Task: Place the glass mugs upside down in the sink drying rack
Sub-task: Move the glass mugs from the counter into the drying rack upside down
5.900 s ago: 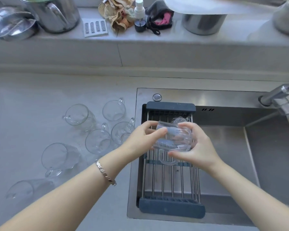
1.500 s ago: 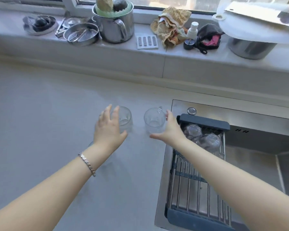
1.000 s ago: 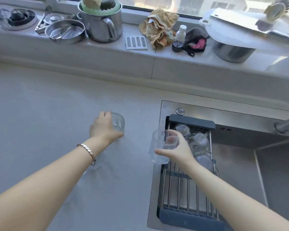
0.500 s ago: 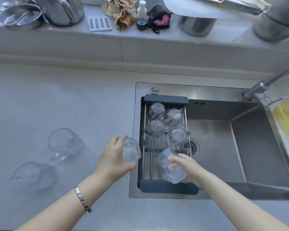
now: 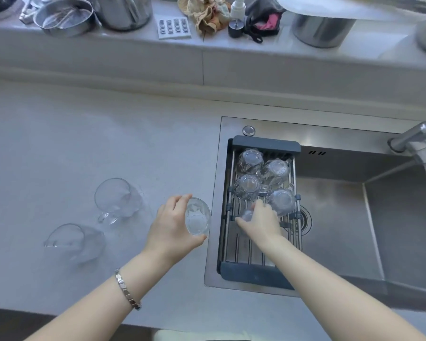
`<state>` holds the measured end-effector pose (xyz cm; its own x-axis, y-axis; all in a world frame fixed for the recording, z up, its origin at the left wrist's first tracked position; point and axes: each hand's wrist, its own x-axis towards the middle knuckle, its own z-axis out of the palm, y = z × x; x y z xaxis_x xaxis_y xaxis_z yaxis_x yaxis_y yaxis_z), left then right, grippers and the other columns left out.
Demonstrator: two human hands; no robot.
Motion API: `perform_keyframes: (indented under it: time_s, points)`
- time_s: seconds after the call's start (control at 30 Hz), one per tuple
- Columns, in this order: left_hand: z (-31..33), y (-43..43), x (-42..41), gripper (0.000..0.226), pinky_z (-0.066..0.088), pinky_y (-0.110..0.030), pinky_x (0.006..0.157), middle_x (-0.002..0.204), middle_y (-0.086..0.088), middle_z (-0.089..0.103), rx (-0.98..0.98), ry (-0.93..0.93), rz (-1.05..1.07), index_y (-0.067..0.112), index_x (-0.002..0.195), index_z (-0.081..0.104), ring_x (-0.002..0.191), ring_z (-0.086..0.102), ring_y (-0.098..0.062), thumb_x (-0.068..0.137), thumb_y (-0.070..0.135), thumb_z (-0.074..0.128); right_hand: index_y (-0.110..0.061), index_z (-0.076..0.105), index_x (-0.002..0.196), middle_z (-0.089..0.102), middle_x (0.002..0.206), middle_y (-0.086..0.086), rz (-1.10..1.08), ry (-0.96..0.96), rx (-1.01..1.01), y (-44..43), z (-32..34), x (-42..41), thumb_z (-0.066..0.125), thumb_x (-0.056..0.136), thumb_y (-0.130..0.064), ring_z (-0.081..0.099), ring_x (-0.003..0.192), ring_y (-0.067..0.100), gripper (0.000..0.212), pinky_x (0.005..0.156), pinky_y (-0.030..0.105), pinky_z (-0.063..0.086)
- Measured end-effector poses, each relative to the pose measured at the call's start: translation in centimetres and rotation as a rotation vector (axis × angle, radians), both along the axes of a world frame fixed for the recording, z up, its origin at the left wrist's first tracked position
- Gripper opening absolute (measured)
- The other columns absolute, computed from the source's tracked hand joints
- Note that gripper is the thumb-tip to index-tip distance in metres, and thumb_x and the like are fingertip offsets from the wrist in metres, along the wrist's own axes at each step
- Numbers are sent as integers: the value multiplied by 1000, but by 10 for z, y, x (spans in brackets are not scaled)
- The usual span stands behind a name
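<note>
A dark-framed drying rack (image 5: 256, 273) lies across the left end of the steel sink (image 5: 335, 232). Several glass mugs (image 5: 249, 187) stand upside down on its far half. My right hand (image 5: 261, 221) presses another glass mug (image 5: 246, 215) down onto the rack bars just in front of them; the hand hides most of it. My left hand (image 5: 172, 226) holds a clear mug (image 5: 197, 220) over the counter, just left of the sink rim. Two more mugs (image 5: 116, 200) (image 5: 71, 238) sit on the counter further left.
A faucet (image 5: 413, 141) reaches in from the right over the sink. The raised ledge behind holds metal pots (image 5: 64, 17), a cloth (image 5: 207, 13), a small spray bottle (image 5: 236, 16) and a lidded pot (image 5: 322, 28). The counter's front edge runs below my forearms.
My right hand has carried its mug forward and lowered it onto the rack, behind where it hovered. My left hand still holds its mug, now slightly nearer the sink.
</note>
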<state>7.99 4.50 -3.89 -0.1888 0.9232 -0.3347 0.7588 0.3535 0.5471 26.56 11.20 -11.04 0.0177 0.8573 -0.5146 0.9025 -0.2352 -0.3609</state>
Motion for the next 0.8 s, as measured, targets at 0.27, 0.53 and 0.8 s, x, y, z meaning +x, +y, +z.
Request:
perform_keyframes:
  time_s: [0.27,0.53,0.8]
  points:
    - [-5,-3,-1,85,43,-31,96,135,4,41,-32,18,-29,23,140,33,125,41,-19,68,31,77,-26,35,137,41,132,12,-44,181,-13,-21,-4,16,73,75,-25,44,122,31,72,100,38,39]
    - [-1,-3,0,87,40,-33,103,134,0,42,-26,-8,-28,21,140,34,126,41,-20,67,29,80,-14,26,141,32,143,13,-67,353,-60,-16,-2,15,73,74,-9,38,132,28,82,112,38,32]
    - [19,15,34,80,50,-29,82,107,4,53,-76,-370,169,22,128,48,92,59,-14,59,34,87,-42,22,135,32,139,-23,98,612,19,-56,43,43,84,63,-19,37,126,-5,98,104,15,33]
